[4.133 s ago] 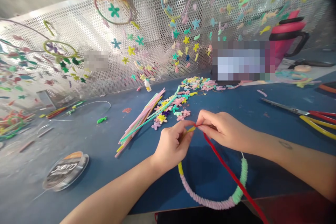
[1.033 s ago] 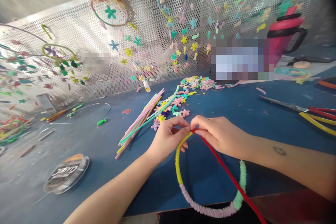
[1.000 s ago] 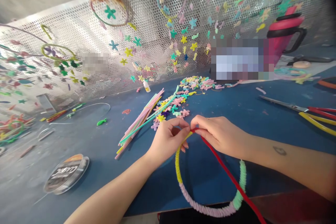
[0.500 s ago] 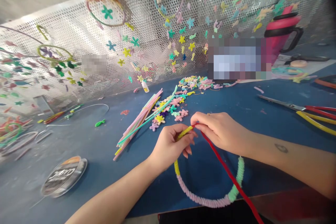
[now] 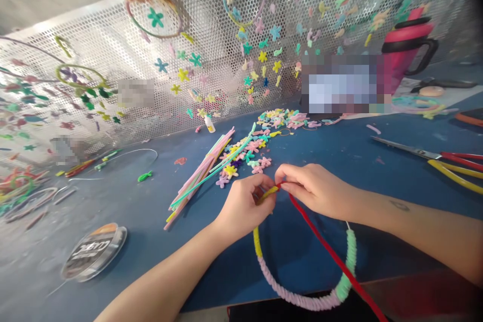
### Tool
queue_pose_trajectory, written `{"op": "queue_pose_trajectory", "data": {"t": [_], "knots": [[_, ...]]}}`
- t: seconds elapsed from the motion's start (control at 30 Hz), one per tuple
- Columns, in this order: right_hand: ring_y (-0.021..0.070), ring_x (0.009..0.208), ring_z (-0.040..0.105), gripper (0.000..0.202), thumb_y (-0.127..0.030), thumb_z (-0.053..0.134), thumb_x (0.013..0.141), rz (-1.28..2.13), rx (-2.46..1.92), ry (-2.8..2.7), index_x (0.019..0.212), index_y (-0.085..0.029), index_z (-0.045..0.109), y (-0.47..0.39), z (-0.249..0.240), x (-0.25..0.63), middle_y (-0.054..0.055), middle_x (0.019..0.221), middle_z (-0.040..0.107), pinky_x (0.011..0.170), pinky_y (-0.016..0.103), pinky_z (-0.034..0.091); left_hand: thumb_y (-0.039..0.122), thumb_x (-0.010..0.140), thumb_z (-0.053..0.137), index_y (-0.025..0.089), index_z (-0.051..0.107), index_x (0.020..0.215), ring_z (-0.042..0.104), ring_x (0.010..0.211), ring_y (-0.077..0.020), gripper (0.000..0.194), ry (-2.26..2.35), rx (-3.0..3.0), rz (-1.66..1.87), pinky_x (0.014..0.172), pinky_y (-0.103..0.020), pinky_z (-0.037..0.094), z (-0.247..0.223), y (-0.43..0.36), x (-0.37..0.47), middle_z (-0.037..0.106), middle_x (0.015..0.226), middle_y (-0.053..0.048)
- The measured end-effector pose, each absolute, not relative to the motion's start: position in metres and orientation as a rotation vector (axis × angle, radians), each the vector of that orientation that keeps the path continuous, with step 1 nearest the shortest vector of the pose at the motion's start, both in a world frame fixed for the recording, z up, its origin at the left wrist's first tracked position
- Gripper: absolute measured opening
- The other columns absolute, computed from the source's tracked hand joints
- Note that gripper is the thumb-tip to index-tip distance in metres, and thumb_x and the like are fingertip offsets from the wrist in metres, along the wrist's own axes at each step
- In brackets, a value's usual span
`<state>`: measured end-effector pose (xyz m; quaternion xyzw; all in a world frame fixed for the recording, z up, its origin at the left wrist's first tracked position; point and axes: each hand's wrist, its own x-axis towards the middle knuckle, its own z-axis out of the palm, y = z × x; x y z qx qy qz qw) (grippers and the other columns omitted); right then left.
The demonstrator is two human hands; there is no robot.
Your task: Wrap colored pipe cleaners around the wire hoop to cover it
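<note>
Head camera shows both forearms reaching in from the bottom left and the right, their hands meeting above the near edge of the worktop. The left hand curls, thumb and fingers gripping the yellow part of the ring. The right hand, palm down and wrist nearly level, pinches the red strip just beside the left fingertips. The ring hangs below both hands, its bottom past the near edge; the strip slants across its green part.
</note>
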<state>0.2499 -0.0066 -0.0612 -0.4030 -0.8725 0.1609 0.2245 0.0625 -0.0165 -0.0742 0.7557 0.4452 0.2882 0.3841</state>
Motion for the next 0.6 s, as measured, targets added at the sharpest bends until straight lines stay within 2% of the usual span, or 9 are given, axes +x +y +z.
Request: {"op": "queue_pose_trajectory", "data": {"t": [0.13,0.3,0.4,0.6], "knots": [[0.0096,0.05,0.042,0.009,-0.017,0.043,0.086,0.56,-1.111,-2.392,0.088,-0.019,0.052,-0.006,-0.061,0.25,-0.004,0.058,0.053,0.051,0.021,0.026,0.021,0.079,0.049,0.017,0.051,0.084,0.056,0.055,-0.0095,0.007,1.182,2.043,0.707,0.051,-0.019,0.043,-0.079,-0.018,0.065,0.055,0.066,0.002],[0.0088,0.049,0.041,0.01,-0.02,0.042,0.087,0.732,-1.135,-2.369,0.085,-0.018,0.052,-0.004,-0.065,0.249,-0.005,0.053,0.05,0.049,0.021,0.026,0.021,0.081,0.049,0.017,0.058,0.083,0.057,0.062,-0.0123,0.009,1.319,2.795,0.77,0.053,-0.022,0.042,-0.082,-0.019,0.062,0.059,0.071,0.0],[0.0086,0.048,0.041,0.013,-0.023,0.041,0.088,0.831,-1.139,-2.355,0.083,-0.017,0.052,-0.002,-0.066,0.248,-0.005,0.051,0.049,0.048,0.021,0.025,0.021,0.086,0.046,0.017,0.059,0.086,0.058,0.06,-0.011,0.014,1.231,3.135,0.845,0.05,-0.021,0.041,-0.083,-0.021,0.058,0.06,0.071,-0.001],[0.0086,0.047,0.041,0.014,-0.026,0.04,0.089,0.958,-1.12,-2.32,0.084,-0.017,0.049,-0.002,-0.066,0.248,-0.005,0.05,0.047,0.047,0.021,0.026,0.013,0.085,0.047,0.015,0.058,0.09,0.058,0.063,-0.0086,0.013,0.97,3.485,0.834,0.052,-0.019,0.043,-0.078,-0.023,0.053,0.062,0.078,-0.002]]}}
